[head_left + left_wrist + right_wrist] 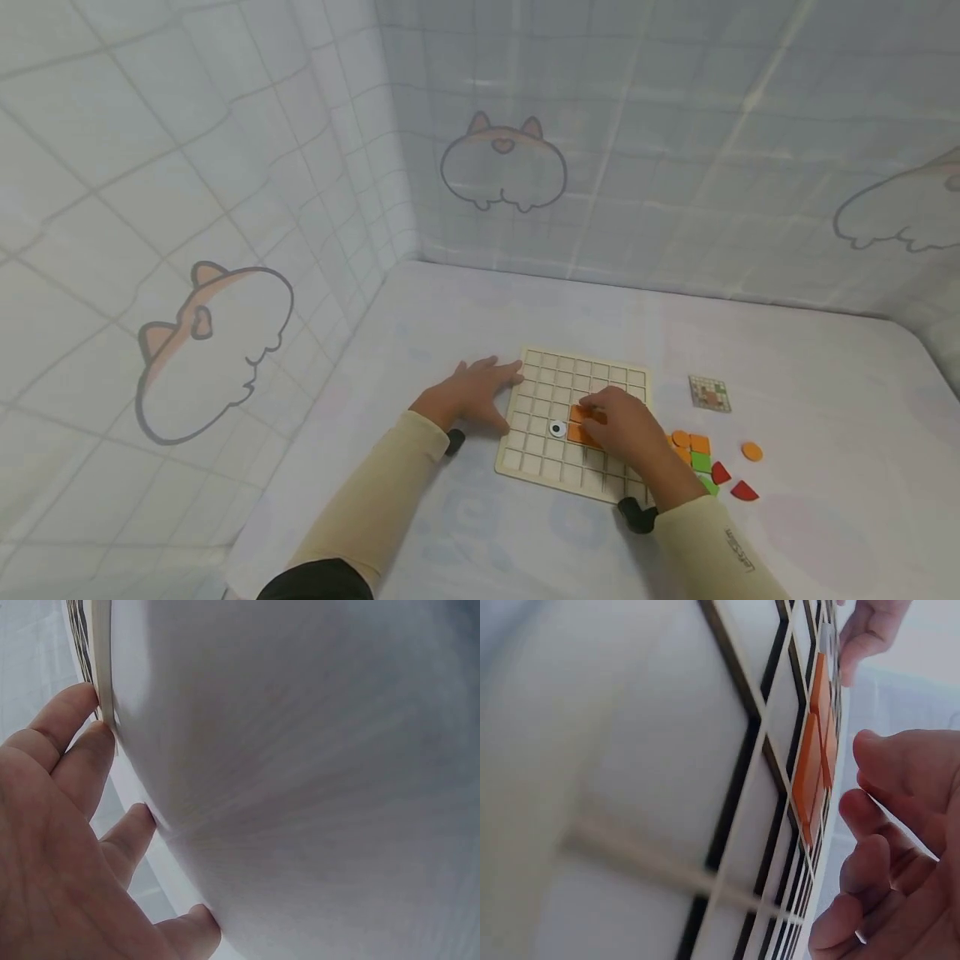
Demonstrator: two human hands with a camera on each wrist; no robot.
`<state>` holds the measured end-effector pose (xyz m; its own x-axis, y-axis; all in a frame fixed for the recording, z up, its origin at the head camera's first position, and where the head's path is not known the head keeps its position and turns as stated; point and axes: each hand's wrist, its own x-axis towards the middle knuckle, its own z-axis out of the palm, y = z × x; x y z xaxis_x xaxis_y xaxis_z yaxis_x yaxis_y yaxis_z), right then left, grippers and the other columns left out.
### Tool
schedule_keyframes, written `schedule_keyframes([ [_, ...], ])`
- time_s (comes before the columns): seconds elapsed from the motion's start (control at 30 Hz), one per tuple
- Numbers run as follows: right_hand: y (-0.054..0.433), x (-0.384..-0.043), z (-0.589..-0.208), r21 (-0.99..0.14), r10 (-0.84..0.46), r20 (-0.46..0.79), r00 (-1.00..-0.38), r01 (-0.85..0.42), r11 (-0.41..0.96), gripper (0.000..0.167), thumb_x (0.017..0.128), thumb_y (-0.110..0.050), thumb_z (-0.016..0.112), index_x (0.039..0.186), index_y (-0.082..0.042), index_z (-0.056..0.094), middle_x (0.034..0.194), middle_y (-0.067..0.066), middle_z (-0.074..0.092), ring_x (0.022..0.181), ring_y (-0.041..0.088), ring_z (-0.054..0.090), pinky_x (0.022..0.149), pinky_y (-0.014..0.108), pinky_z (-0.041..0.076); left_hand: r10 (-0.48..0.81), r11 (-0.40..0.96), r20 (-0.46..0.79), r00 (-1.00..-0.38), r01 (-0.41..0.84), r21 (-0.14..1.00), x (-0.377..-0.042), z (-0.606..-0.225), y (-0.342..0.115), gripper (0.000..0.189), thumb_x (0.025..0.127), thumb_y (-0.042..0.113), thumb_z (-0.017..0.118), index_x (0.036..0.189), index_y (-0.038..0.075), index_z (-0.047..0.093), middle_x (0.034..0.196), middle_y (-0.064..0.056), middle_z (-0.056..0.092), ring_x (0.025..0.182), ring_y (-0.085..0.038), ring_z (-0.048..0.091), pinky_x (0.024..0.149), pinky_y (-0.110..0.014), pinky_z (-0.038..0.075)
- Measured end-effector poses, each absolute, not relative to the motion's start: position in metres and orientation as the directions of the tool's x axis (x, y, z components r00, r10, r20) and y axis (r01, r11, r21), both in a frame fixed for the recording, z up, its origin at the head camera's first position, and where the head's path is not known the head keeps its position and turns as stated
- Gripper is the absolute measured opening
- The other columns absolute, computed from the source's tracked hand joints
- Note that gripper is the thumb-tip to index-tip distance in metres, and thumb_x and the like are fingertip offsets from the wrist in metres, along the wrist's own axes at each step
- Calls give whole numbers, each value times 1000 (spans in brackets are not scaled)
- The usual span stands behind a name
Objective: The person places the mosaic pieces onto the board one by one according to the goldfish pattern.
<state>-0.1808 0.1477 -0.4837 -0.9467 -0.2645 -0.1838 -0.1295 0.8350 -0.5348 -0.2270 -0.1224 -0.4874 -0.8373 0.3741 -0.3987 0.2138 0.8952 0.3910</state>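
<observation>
Behind the right hand, the sleeve reads "Let'sSlim".

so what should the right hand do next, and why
Probably reach for the loose orange square beside the board: the right hand appears to hold nothing, the orange tiles near it lie on the board, and the left hand touches the board's edge, which may help steady it.
</observation>
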Motion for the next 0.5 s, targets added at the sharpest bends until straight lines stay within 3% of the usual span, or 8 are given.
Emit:
schedule_keyframes([
  [0.13,155,-172,-480,-546,-230,-168,-959,-104,831,40,93,-23,71,130,-10,70,135,14,63,124,38,60,104,57,49,378,895,-389,-840,224,386,-228,-488,-123,96,71,39,84,156,36,40,168,12,27,159,-21,11,128,-57,4],
  [0.23,161,-165,-479,-546,-212,-151,-965,-98,832,40,92,-25,72,129,-11,70,134,13,63,114,33,63,100,55,52,386,893,-386,-838,234,384,-229,-489,-124,97,71,39,84,157,35,39,168,12,26,159,-21,11,127,-57,4],
  [0.37,170,-152,-477,-547,-176,-155,-972,-64,835,40,92,-26,73,129,-13,70,132,9,65,92,22,61,80,40,57,397,888,-388,-831,242,391,-230,-490,-124,97,71,40,83,157,35,39,168,13,25,159,-22,11,127,-59,4],
  [0.5,178,-138,-475,-545,-127,-194,-973,0,838,42,91,-27,74,131,-14,69,131,7,64,84,19,54,66,28,48,406,887,-390,-826,254,386,-231,-492,-125,97,71,40,84,157,33,39,169,12,25,159,-22,11,127,-59,5],
])
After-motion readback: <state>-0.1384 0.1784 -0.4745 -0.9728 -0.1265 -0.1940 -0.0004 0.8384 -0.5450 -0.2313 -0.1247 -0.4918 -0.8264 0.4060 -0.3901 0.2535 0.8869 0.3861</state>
